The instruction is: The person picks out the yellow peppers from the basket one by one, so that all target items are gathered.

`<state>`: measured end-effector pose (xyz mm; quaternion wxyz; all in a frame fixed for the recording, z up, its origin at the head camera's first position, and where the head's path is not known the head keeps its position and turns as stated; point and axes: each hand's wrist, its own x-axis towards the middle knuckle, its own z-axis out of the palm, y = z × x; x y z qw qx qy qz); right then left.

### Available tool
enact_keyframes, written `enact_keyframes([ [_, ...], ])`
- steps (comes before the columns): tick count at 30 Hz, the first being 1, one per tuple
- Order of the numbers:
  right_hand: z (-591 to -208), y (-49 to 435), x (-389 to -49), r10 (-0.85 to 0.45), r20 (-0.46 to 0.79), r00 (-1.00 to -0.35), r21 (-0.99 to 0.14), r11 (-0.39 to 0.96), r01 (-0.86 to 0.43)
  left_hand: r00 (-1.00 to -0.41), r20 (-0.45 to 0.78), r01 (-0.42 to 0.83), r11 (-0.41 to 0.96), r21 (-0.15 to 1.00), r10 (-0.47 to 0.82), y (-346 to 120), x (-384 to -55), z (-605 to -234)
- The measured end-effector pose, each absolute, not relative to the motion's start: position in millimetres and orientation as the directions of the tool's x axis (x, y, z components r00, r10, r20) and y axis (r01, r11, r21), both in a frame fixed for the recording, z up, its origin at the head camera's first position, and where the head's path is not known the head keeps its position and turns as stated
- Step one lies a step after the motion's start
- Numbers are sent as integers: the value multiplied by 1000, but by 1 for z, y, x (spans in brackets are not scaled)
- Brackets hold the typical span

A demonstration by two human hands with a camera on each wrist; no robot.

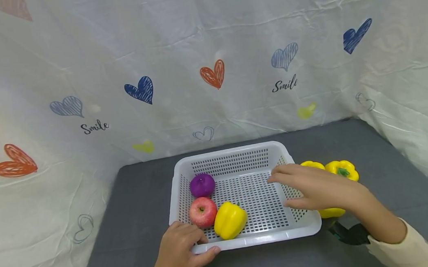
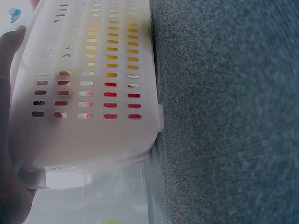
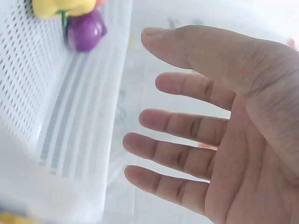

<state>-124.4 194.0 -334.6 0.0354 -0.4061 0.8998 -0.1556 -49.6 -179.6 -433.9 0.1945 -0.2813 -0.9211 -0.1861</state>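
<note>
A white perforated plastic basket (image 1: 242,242) stands on the grey table. Inside, along its left side, are a round purple onion (image 1: 202,185), a red apple (image 1: 203,212) and a yellow bell pepper (image 1: 230,220). My left hand (image 1: 184,249) grips the basket at its front left corner, with fingers over the rim and thumb along the front edge. Above the basket's right rim hovers my right hand (image 1: 313,186), its fingers spread and holding nothing. In the right wrist view, the bare palm (image 3: 247,154) faces the basket.
To the basket's right lie yellow bell peppers (image 1: 343,170), partly hidden by my right hand and forearm. A dark wrist strap (image 1: 352,234) shows under the right wrist. Behind the grey tabletop (image 1: 142,219) hangs a white sheet (image 1: 176,111) printed with hearts.
</note>
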Motion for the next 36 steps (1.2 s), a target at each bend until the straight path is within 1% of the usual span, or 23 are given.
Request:
enact_keyframes([
  [6,-330,158,-143,-814,6,-581,-260,559,-787,-764,466,592,771,234,445,-180,-49,-435],
  [13,-335,122,-156,-856,-98,-508,-239,516,-823,-764,469,593,769,239,443,-179,-49,-436],
  [17,-341,105,-161,-874,-125,-469,-235,486,-842,-760,475,597,766,240,444,-179,-49,-435],
  [22,-353,89,-165,-879,-182,-441,-259,476,-840,-753,484,604,760,239,446,-179,-49,-435],
  [27,-363,81,-164,-871,-245,-427,-278,485,-829,-755,479,605,757,247,447,-180,-49,-436],
  [29,-365,79,-164,-871,-256,-419,-279,482,-831,-759,475,603,757,252,446,-180,-50,-436],
  [32,-370,77,-165,-886,-256,-386,-290,451,-844,-764,469,597,761,255,443,-180,-50,-436],
  [36,-376,73,-167,-903,-246,-353,-320,420,-849,-752,480,609,754,246,451,-181,-50,-437],
])
